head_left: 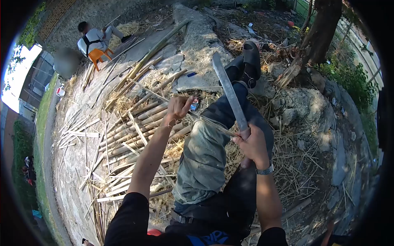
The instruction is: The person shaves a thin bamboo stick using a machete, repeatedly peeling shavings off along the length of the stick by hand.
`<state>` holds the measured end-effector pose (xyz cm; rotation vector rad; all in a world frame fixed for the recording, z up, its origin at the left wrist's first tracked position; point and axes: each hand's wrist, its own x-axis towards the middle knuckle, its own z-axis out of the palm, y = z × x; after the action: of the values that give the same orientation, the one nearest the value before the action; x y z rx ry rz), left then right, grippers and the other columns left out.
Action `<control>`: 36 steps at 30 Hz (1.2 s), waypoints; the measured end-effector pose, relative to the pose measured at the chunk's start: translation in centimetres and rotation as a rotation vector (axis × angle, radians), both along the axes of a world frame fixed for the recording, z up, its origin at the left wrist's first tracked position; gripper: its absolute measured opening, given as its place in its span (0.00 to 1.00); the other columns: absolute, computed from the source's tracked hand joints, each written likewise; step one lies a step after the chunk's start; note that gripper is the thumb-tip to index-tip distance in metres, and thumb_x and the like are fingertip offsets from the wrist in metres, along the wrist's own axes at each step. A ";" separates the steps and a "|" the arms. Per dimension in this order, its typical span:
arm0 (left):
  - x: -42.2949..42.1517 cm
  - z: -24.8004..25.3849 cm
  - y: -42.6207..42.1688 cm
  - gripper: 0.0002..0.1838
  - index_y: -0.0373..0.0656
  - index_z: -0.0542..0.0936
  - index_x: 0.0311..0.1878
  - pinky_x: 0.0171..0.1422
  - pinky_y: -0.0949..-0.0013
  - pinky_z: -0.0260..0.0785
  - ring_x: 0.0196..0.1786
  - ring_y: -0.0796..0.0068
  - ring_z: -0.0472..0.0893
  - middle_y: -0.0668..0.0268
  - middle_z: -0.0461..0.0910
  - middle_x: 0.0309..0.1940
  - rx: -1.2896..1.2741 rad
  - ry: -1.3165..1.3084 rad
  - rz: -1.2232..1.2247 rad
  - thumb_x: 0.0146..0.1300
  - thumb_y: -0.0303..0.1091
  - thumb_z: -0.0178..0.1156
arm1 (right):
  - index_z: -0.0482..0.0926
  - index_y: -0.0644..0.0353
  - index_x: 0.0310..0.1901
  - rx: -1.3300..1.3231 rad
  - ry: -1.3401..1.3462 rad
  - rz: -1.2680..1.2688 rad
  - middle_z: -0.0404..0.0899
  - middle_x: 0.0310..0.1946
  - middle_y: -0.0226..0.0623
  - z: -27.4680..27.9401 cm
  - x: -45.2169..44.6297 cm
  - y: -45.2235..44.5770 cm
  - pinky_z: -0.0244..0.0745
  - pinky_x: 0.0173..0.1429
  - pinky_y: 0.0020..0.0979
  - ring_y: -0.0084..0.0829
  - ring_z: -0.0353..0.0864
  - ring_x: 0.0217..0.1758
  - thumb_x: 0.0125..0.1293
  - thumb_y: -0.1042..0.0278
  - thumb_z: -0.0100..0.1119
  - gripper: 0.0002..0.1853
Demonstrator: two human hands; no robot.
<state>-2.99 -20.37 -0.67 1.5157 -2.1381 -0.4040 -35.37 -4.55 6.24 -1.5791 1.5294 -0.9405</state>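
My right hand (252, 144) is wrapped around the handle of a machete (230, 92), whose long grey blade points up and away from me. A thin bamboo strip (213, 125) runs across my lap, and its near end meets the base of the blade by my right thumb. Farther along the strip, my left hand (179, 108) is closed on it, and the strip's far part extends up to the left. Beneath it, a grey-green cloth (204, 162) covers my left thigh. My legs stretch forward, with a dark shoe (251, 59) at the end.
Bamboo poles and split pieces (137, 129) lie piled at my left, with thinner pale strips (82, 137) beyond. Shavings (293, 174) cover the ground on the right near rocks (301, 106) and a tree trunk (326, 33). Another person (92, 37) sits on an orange chair (97, 54).
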 end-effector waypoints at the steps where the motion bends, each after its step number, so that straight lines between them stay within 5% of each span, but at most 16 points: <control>1: -0.3 1.2 0.4 0.31 0.39 0.84 0.25 0.33 0.55 0.71 0.23 0.54 0.81 0.55 0.80 0.18 0.005 -0.003 0.007 0.77 0.54 0.50 | 0.79 0.66 0.37 0.162 -0.184 -0.018 0.87 0.32 0.43 -0.1 0.2 0.3 0.83 0.44 0.38 0.41 0.90 0.37 0.56 0.73 0.74 0.12; 4: -3.3 6.0 3.2 0.22 0.42 0.74 0.18 0.27 0.56 0.63 0.18 0.55 0.73 0.58 0.68 0.11 -0.515 0.124 0.125 0.70 0.35 0.64 | 0.78 0.65 0.37 -0.003 0.133 -0.046 0.84 0.28 0.42 -0.5 -0.7 1.0 0.83 0.41 0.37 0.39 0.90 0.35 0.56 0.75 0.74 0.12; 8: -3.6 13.1 7.4 0.17 0.45 0.80 0.30 0.46 0.56 0.66 0.29 0.60 0.80 0.66 0.75 0.19 -0.567 -0.092 -0.154 0.67 0.49 0.65 | 0.77 0.64 0.40 0.019 -0.111 -0.152 0.84 0.27 0.37 -0.9 -3.6 1.9 0.82 0.39 0.31 0.28 0.87 0.31 0.57 0.79 0.74 0.13; 12: 3.3 19.3 8.3 0.35 0.42 0.80 0.58 0.67 0.48 0.60 0.56 0.55 0.79 0.55 0.81 0.51 -0.829 -0.368 -0.095 0.63 0.64 0.62 | 0.78 0.64 0.41 -0.150 -0.079 -0.184 0.86 0.32 0.37 1.1 -10.9 3.6 0.83 0.41 0.30 0.27 0.87 0.33 0.57 0.81 0.74 0.13; 14: 7.6 20.9 9.0 0.40 0.43 0.81 0.58 0.75 0.50 0.58 0.61 0.59 0.79 0.57 0.81 0.56 -0.700 -0.534 -0.008 0.59 0.70 0.66 | 0.79 0.64 0.42 -0.251 0.049 -0.201 0.86 0.34 0.35 0.4 -15.7 4.4 0.84 0.44 0.30 0.27 0.87 0.36 0.57 0.81 0.73 0.13; 16: 10.8 20.0 9.6 0.37 0.44 0.81 0.60 0.77 0.47 0.57 0.63 0.57 0.79 0.59 0.83 0.55 -0.563 -0.603 -0.052 0.58 0.64 0.71 | 0.79 0.64 0.42 -0.240 0.041 -0.196 0.86 0.34 0.34 1.2 -18.1 5.3 0.84 0.45 0.31 0.27 0.87 0.37 0.57 0.82 0.73 0.14; 18: 13.7 17.6 10.3 0.21 0.43 0.86 0.50 0.64 0.55 0.73 0.55 0.59 0.84 0.60 0.86 0.46 -0.199 -0.493 -0.142 0.61 0.47 0.74 | 0.79 0.64 0.43 -0.230 0.033 -0.187 0.86 0.34 0.34 1.4 -20.1 5.6 0.83 0.46 0.31 0.26 0.87 0.38 0.57 0.83 0.72 0.14; 20: 13.3 16.4 12.3 0.13 0.43 0.87 0.43 0.52 0.59 0.77 0.49 0.59 0.85 0.57 0.85 0.42 0.252 -0.355 -0.048 0.63 0.41 0.73 | 0.80 0.63 0.44 -0.170 0.016 -0.129 0.86 0.34 0.33 0.8 -21.5 5.6 0.83 0.47 0.30 0.26 0.87 0.38 0.57 0.84 0.72 0.15; 22: 14.4 13.5 13.8 0.09 0.42 0.87 0.39 0.44 0.58 0.75 0.40 0.60 0.84 0.58 0.84 0.35 0.284 -0.373 -0.297 0.65 0.38 0.71 | 0.80 0.64 0.45 -0.164 0.029 -0.125 0.87 0.35 0.33 0.3 -21.8 5.1 0.83 0.47 0.30 0.25 0.87 0.38 0.57 0.84 0.71 0.15; 24: 14.2 9.8 16.3 0.11 0.40 0.84 0.40 0.38 0.58 0.72 0.31 0.63 0.79 0.63 0.78 0.27 0.328 -0.079 -0.381 0.71 0.39 0.65 | 0.80 0.64 0.46 -0.147 0.046 -0.117 0.87 0.35 0.33 0.2 -21.8 4.4 0.83 0.46 0.29 0.24 0.87 0.38 0.58 0.84 0.71 0.15; 26: 13.7 7.7 18.6 0.19 0.39 0.80 0.37 0.34 0.61 0.69 0.27 0.70 0.76 0.66 0.75 0.24 0.562 -0.151 -0.404 0.78 0.47 0.58 | 0.81 0.64 0.48 -0.232 0.260 -0.160 0.89 0.39 0.33 0.4 -21.0 3.4 0.83 0.46 0.30 0.23 0.88 0.40 0.59 0.83 0.69 0.15; 28: 11.7 8.1 20.7 0.18 0.39 0.83 0.50 0.38 0.61 0.73 0.33 0.71 0.82 0.63 0.81 0.29 1.060 0.058 -0.096 0.80 0.46 0.54 | 0.80 0.66 0.53 -0.360 0.437 -0.218 0.86 0.57 0.42 -0.4 -21.1 2.0 0.82 0.47 0.33 0.29 0.88 0.44 0.60 0.83 0.68 0.18; 30: 11.2 7.0 23.3 0.22 0.36 0.83 0.46 0.31 0.69 0.71 0.27 0.78 0.79 0.67 0.81 0.26 0.779 -0.094 -0.009 0.79 0.49 0.54 | 0.80 0.66 0.55 -0.544 0.489 -0.288 0.83 0.62 0.45 -0.6 -19.4 1.6 0.82 0.48 0.34 0.33 0.89 0.46 0.60 0.82 0.69 0.20; 32: 10.5 6.0 24.3 0.31 0.38 0.80 0.28 0.27 0.69 0.59 0.23 0.84 0.68 0.73 0.72 0.16 0.622 0.217 -0.078 0.77 0.58 0.56 | 0.80 0.67 0.55 -0.834 0.871 -0.282 0.77 0.68 0.47 2.3 -16.7 1.9 0.83 0.50 0.35 0.38 0.88 0.52 0.60 0.79 0.72 0.20; 33: 10.0 6.1 24.5 0.28 0.37 0.80 0.26 0.28 0.66 0.60 0.23 0.83 0.68 0.71 0.74 0.17 0.557 0.205 -0.040 0.76 0.52 0.58 | 0.80 0.67 0.55 -0.826 0.877 -0.288 0.77 0.68 0.47 3.1 -15.2 2.5 0.83 0.50 0.35 0.38 0.88 0.52 0.60 0.79 0.72 0.20; 36: 6.5 5.7 25.3 0.20 0.36 0.81 0.32 0.27 0.65 0.61 0.22 0.80 0.69 0.65 0.76 0.19 0.411 0.188 0.112 0.78 0.42 0.57 | 0.79 0.66 0.47 -0.461 0.232 -0.208 0.86 0.43 0.41 4.6 -9.1 5.4 0.79 0.37 0.32 0.30 0.87 0.35 0.63 0.71 0.75 0.16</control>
<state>3.51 4.96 4.99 1.7250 -1.8901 -0.9530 -44.44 0.90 10.81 -1.9287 1.7487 -1.3390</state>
